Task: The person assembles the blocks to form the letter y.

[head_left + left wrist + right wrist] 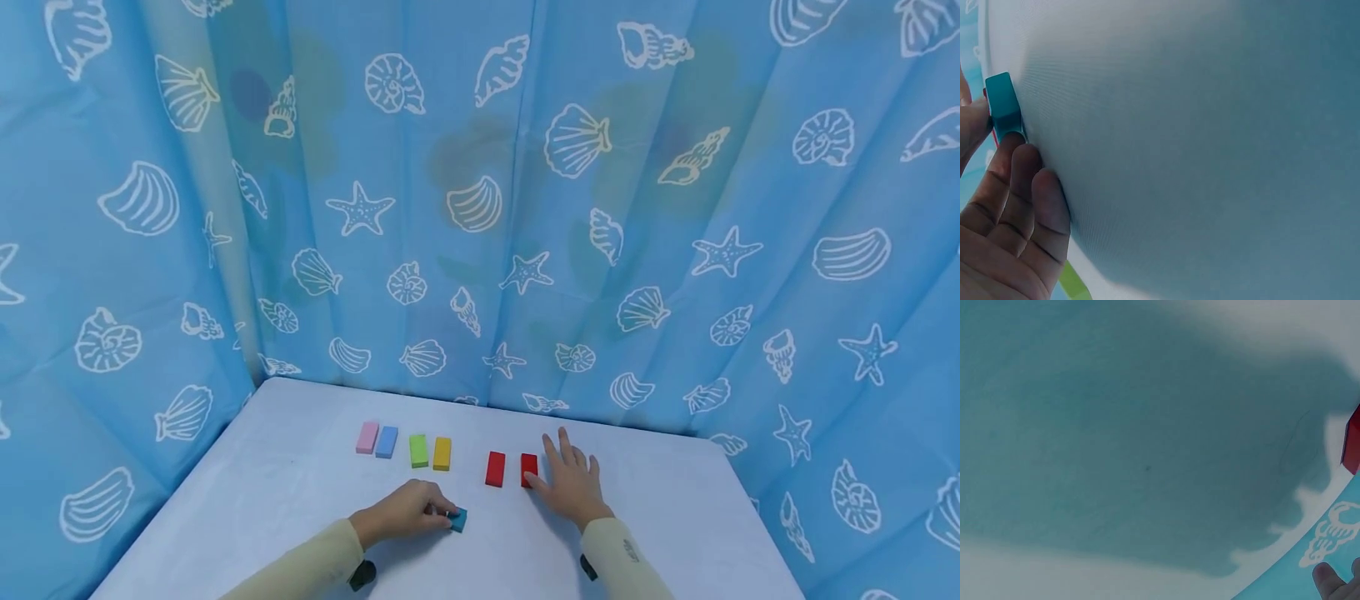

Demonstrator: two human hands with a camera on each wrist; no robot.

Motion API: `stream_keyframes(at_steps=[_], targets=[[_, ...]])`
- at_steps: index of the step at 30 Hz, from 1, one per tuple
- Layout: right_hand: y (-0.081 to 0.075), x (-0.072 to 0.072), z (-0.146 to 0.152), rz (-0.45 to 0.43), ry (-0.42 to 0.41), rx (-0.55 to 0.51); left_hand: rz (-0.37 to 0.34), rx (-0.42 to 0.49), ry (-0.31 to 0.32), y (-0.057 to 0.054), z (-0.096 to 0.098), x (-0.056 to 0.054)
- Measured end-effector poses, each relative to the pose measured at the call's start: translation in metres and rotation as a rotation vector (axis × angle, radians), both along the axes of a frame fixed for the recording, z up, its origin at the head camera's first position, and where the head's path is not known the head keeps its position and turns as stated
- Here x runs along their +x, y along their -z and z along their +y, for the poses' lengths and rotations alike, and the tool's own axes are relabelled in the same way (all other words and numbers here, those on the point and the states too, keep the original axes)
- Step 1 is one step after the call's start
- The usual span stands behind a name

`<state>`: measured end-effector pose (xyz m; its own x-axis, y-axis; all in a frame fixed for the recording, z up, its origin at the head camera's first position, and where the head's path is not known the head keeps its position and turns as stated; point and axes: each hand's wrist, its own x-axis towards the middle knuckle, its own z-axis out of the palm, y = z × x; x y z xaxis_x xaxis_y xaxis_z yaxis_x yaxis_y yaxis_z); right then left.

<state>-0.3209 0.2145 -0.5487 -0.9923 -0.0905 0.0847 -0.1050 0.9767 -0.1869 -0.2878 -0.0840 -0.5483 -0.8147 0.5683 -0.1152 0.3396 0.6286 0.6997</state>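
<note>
My left hand [408, 510] pinches a small teal block [458, 521] between thumb and fingertips, low over the white table. In the left wrist view the same teal block [1004, 100] shows between the thumb and a fingertip, with the other fingers lined up beside it. Spread fingers mark my right hand [573, 487], whose thumb overlaps the near end of the right-hand red block [529, 467]. A second red block [495, 469] lies just left of that one. The right wrist view catches only a red block [1352, 444] at its edge and some fingertips [1325, 578].
Further left on the white table [300, 467] lie a pink block [367, 437] and a blue block [386, 442] side by side, then a green block [418, 451] and a yellow block [442, 454]. A blue shell-patterned curtain [480, 250] hangs behind the table's back edge.
</note>
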Motion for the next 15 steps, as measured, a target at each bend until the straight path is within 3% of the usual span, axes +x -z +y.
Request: stream_keyframes(at_steps=[10,15], targets=[[0.007,-0.006,-0.014,-0.017,-0.001,-0.024,-0.032,0.033,-0.002,-0.003,-0.001,-0.005],[0.012,-0.006,-0.019,-0.018,-0.010,-0.037,-0.038,0.054,-0.010,0.000,0.003,-0.007]])
